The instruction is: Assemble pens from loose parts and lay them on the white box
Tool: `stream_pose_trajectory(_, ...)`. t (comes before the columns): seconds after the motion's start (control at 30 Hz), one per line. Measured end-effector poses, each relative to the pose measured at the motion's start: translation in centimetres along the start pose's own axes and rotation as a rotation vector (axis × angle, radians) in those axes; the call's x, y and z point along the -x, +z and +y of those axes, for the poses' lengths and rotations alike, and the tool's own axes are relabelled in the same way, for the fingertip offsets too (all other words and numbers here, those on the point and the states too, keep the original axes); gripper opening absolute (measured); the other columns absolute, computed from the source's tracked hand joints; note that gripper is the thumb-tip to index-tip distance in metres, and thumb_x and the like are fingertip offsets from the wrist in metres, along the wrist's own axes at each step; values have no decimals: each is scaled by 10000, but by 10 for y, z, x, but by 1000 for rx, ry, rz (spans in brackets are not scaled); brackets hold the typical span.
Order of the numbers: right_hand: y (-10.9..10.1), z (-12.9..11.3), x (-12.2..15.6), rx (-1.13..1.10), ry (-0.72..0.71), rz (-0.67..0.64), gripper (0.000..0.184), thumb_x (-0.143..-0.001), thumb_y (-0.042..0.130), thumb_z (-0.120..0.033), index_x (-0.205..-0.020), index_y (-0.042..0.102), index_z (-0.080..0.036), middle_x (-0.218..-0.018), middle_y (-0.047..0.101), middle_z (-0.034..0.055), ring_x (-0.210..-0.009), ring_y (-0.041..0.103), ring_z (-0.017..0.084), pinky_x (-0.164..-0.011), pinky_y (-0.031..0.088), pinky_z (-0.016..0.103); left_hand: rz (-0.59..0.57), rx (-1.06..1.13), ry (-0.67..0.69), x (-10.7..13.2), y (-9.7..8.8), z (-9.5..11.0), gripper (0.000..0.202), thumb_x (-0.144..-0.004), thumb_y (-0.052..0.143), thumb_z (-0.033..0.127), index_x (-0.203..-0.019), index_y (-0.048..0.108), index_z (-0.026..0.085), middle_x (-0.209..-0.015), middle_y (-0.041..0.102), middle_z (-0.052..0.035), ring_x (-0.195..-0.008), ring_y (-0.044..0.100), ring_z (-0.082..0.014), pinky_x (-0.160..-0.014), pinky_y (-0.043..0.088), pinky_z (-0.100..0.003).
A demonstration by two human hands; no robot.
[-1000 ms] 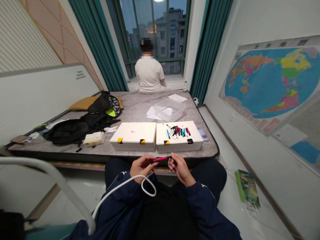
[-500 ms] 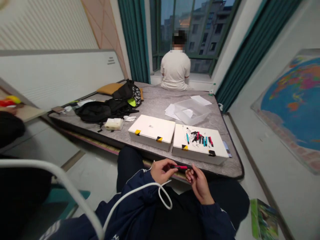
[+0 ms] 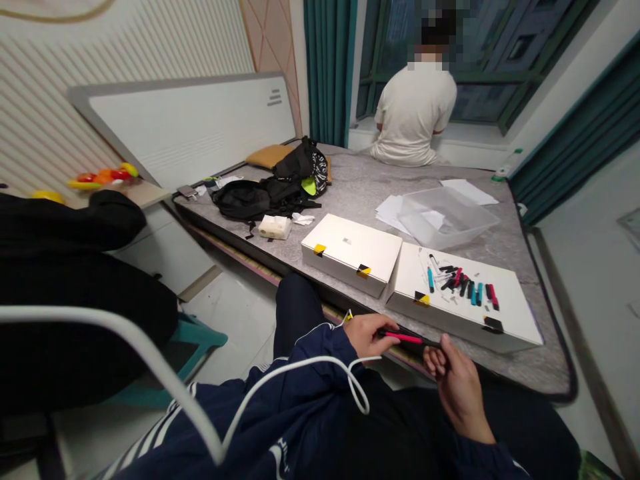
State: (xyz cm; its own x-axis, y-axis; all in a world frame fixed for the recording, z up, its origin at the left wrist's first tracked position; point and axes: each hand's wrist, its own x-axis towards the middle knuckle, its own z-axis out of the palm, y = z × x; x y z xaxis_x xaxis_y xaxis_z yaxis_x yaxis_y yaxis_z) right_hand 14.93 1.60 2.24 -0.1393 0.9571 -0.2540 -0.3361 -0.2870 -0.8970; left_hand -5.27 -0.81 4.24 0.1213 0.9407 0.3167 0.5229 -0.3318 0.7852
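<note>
A pink and black pen (image 3: 407, 338) lies level between both hands over my lap. My left hand (image 3: 369, 335) pinches its left end with curled fingers. My right hand (image 3: 453, 380) closes on its right, black end. Just beyond, the right-hand white box (image 3: 505, 303) carries a scatter of pens and pen parts (image 3: 463, 283) in black, pink and teal on its lid. A second white box (image 3: 350, 250) sits beside it with a bare lid. Both rest on the grey mattress (image 3: 360, 190).
A clear plastic tub (image 3: 445, 217) and loose papers (image 3: 467, 191) lie behind the boxes. Black backpacks (image 3: 273, 190) are at the mattress's left. A person in white (image 3: 415, 110) sits at the window, back turned. A white cable (image 3: 300, 373) crosses my sleeve. A teal stool (image 3: 197, 337) stands left.
My head has turned left, so the boxes and bed slid right in view. Both hands keep hold of the pen; the right hand has dropped slightly lower.
</note>
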Motion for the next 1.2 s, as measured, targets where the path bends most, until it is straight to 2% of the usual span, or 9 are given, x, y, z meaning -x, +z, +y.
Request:
stream_pose_trajectory(0.1,0,2,-1,8,8,2,492,-869,612,-466,-515,398,-200,-470,331,-51,-468,395,113,-460,313,257,-29,16,82,-1,2,-2,245,-835,652,342,-983,706,154,-900,731,-71,-780,667,-165,-732,511,-238)
stream_pose_trajectory(0.2,0,3,0,10,8,1,497,-872,608,-465,-513,392,-198,-469,326,-53,-469,391,111,-471,322,259,-33,10,92,-2,2,-3,256,-834,661,360,-986,706,158,-903,733,-68,-828,673,-173,-764,506,-240)
stream_pose_trajectory(0.33,0,3,-1,6,3,-1,483,-862,623,-456,-519,402,-197,-482,335,-51,-478,399,113,-475,321,262,34,40,68,-4,0,-2,257,-797,707,362,-937,720,147,-825,726,-55,-676,637,-138,-658,491,-215)
stream_pose_trajectory(0.47,-3,7,-3,-20,21,-36,459,-871,611,-453,-536,437,-192,-508,378,-36,-497,414,117,-480,324,264,124,109,-20,-4,0,2,297,-750,747,408,-879,730,142,-567,600,11,-455,476,-85,-469,386,-197)
stream_pose_trajectory(0.57,-2,11,-3,-75,42,-61,418,-872,616,-444,-576,472,-186,-532,406,-33,-510,430,115,-486,330,259,142,213,-72,-4,0,8,320,-728,764,424,-866,727,137,-475,490,55,-408,408,-68,-420,319,-195)
stream_pose_trajectory(0.63,0,14,-2,-125,64,-77,391,-866,623,-447,-609,490,-185,-535,416,-36,-499,428,111,-482,328,253,139,276,-71,-3,0,14,301,-719,780,395,-852,727,131,-481,499,52,-409,398,-65,-418,308,-197)
stream_pose_trajectory(0.77,8,24,-2,-253,188,-135,404,-850,621,-494,-622,494,-186,-485,390,-50,-446,387,100,-443,281,232,141,303,36,-6,-2,24,193,-748,771,289,-859,740,135,-674,651,-34,-494,495,-84,-468,362,-209)
stream_pose_trajectory(1.0,16,34,-3,-461,314,-195,307,-824,659,-439,-694,532,-191,-494,439,-58,-421,364,80,-429,283,205,92,317,238,-9,3,49,151,-780,709,139,-922,755,161,-697,661,-49,-558,548,-110,-529,425,-229)
stream_pose_trajectory(1.2,23,32,3,-525,440,-201,298,-816,646,-436,-680,547,-191,-550,521,-35,-456,441,95,-451,327,211,115,328,278,-12,6,65,143,-775,715,129,-908,757,160,-692,657,-48,-562,549,-106,-519,423,-220)
